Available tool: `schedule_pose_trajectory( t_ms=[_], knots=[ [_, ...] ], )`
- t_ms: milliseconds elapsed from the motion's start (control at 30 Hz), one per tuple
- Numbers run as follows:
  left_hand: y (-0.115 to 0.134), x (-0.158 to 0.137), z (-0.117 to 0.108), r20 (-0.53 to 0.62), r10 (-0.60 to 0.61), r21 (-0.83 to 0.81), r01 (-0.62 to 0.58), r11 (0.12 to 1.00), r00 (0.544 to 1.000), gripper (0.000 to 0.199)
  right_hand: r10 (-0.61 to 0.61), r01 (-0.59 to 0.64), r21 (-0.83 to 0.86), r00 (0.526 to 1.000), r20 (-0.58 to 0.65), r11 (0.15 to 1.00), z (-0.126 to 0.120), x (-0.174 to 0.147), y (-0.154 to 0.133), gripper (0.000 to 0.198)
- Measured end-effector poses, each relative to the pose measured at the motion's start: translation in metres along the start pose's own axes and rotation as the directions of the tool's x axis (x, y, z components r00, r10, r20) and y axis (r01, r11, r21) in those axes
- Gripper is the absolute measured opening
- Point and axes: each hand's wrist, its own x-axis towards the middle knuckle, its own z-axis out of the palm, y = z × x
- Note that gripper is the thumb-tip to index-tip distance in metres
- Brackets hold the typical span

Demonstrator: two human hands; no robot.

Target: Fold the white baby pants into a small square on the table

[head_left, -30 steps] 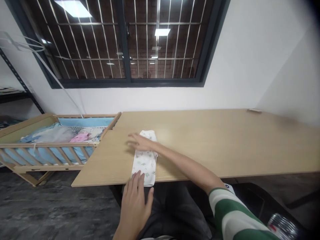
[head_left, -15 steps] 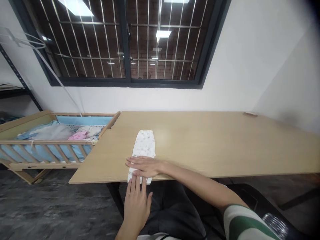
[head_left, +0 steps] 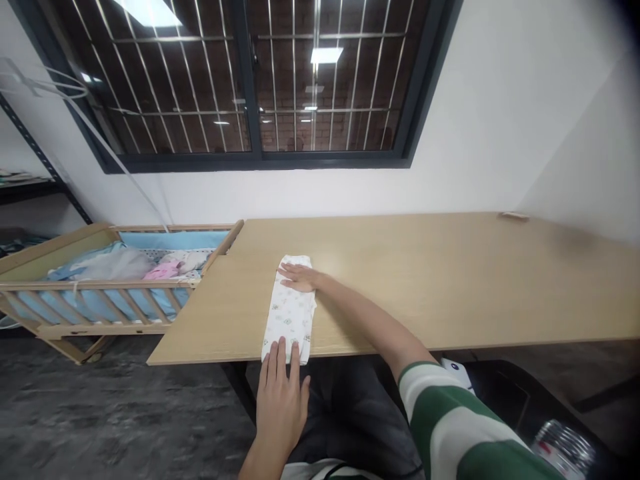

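A white cloth garment (head_left: 289, 317) with a small print lies folded into a long, narrow strip on the wooden table. Its near end reaches the table's front edge. My right hand (head_left: 299, 276) rests flat near the far end of the cloth, fingers stretched toward the left. At the near end, my left hand (head_left: 281, 390) lays its outstretched fingertips on the cloth, with the palm off the edge. Neither hand grasps anything. What kind of garment it is cannot be told.
The wide table (head_left: 425, 280) stretches right, with a small flat object (head_left: 514, 216) at its back edge. A wooden crib (head_left: 125, 283) with blue lining and pink and white cloths stands left. A clear plastic container (head_left: 563, 447) sits low at right, near a white phone-like object (head_left: 456, 373).
My right hand has slid away from me along the cloth, from near its front end to its far end. My left hand stays at the near end. The view has shifted slightly.
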Motion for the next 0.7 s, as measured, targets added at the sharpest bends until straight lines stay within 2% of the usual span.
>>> schedule_pose_trajectory(
  t_ms=[200,400,533,633,700],
  knots=[
    [-0.002,0.001,0.008,0.016,0.025,0.020,-0.025,0.999,1.000,0.065,0.030,-0.032,-0.028,0.997,-0.071,0.999,-0.004,0.016,0.031,0.073],
    [0.018,0.016,0.010,0.017,-0.019,-0.008,0.019,1.000,1.000,0.057,0.001,-0.009,-0.086,0.995,-0.103,0.996,-0.014,0.012,0.034,0.065],
    [0.018,0.024,0.006,0.013,0.006,-0.027,-0.006,1.000,1.000,0.052,-0.095,0.068,-0.170,0.983,-0.155,0.983,-0.024,0.001,0.012,0.059],
    [-0.002,0.025,0.000,0.002,0.083,-0.072,-0.082,0.994,0.997,0.049,-0.179,0.120,-0.245,0.955,-0.236,0.962,-0.028,-0.022,-0.021,0.056],
    [-0.021,0.026,-0.004,-0.008,0.109,-0.117,-0.109,0.987,0.994,0.043,-0.193,0.133,-0.229,0.944,-0.267,0.964,-0.026,-0.048,-0.050,0.047]
  ],
)
